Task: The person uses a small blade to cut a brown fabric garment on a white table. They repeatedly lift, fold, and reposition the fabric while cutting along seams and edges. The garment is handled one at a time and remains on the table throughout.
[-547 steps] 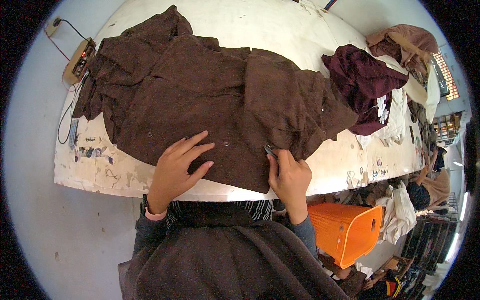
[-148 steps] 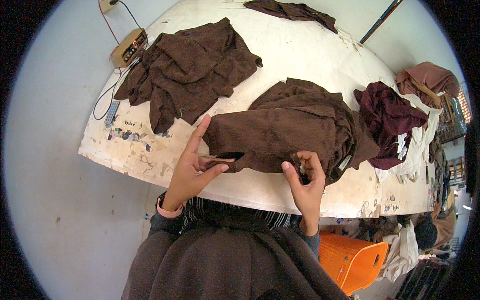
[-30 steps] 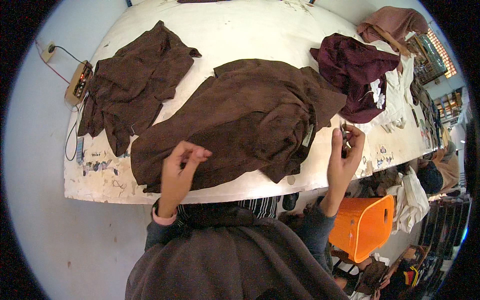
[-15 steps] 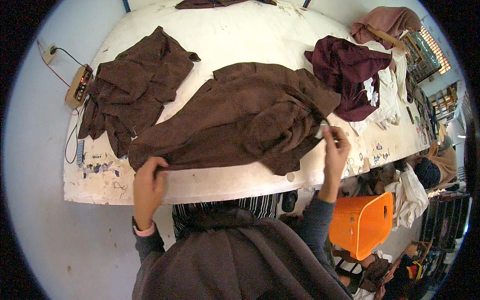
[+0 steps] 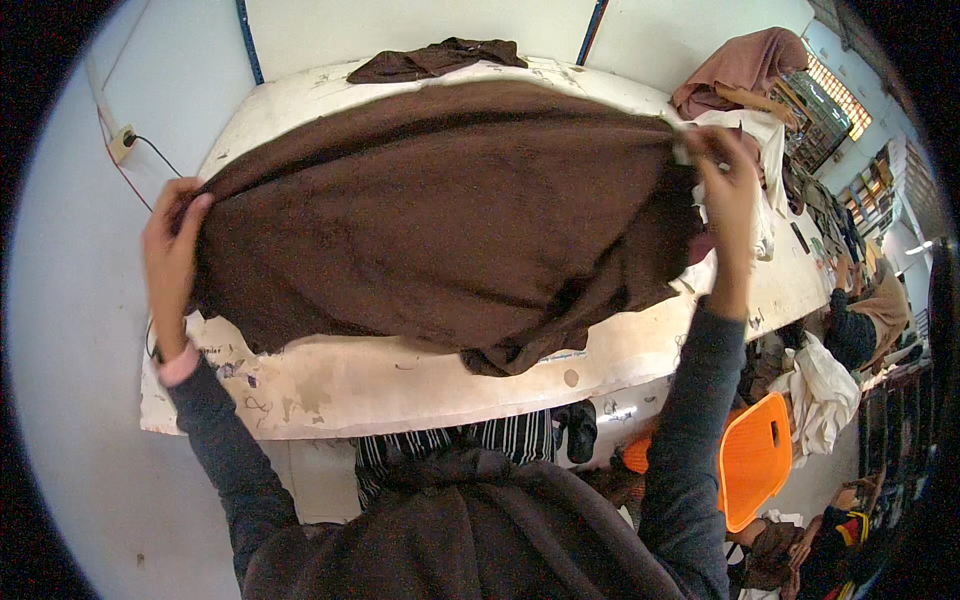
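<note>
Both hands are raised and each is closed on one edge of the big brown garment (image 5: 440,220), which hangs spread between them above the white table (image 5: 330,385). The left hand (image 5: 170,245) pinches the left edge with its fingers folded over the cloth; the right hand (image 5: 725,190) grips the right edge near a pale tag.

What could go wrong, as I judge it: the cloth looks heavy and sags in the middle, so if one pinch slips, that side may drop and bunch on the table below. The lowest fold hangs near the table's front edge, just under the hands, and it could drag there or slide off toward the person's lap.

Counting: one brown garment in the hands; one more dark brown piece (image 5: 435,58) lies beyond the hands at the table's far side; one pinkish-brown heap (image 5: 740,70) sits beyond the right hand; one orange chair (image 5: 750,460) stands below the right forearm.
</note>
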Demonstrator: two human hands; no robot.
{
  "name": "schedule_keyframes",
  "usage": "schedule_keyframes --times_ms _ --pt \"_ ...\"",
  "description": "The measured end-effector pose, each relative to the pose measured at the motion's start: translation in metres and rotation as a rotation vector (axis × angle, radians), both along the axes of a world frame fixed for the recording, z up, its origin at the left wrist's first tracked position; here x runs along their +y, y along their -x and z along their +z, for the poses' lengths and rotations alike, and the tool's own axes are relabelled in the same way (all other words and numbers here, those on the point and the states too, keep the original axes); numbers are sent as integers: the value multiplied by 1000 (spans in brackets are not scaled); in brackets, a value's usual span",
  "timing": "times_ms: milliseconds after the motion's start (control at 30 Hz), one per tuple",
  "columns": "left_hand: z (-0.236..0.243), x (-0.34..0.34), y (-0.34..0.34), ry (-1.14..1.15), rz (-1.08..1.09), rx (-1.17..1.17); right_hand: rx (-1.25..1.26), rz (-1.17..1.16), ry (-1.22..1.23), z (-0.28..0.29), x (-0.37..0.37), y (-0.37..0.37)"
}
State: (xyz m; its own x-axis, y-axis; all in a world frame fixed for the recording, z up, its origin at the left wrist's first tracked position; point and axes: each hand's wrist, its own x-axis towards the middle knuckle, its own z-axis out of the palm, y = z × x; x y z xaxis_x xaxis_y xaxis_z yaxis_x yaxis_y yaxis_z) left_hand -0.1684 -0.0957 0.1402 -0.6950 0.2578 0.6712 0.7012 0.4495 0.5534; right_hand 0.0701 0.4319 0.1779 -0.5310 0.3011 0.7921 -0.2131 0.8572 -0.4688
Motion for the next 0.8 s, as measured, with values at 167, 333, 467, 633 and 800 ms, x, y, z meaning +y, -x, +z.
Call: schedule_keyframes --times_ms 167,333,467,633,800 --pt "-72 53 30 184 61 150 -100 -236 8 -74 8 71" --pt "-130 57 -41 247 136 -52 -338 -283 112 -126 -3 43" --pt "-158 38 -74 314 433 -305 -471 -289 269 -157 9 36" --pt "-195 32 -78 236 395 -426 -533 -45 459 -202 35 55" --pt "-186 47 -77 23 268 -617 -131 -88 856 -217 41 57"
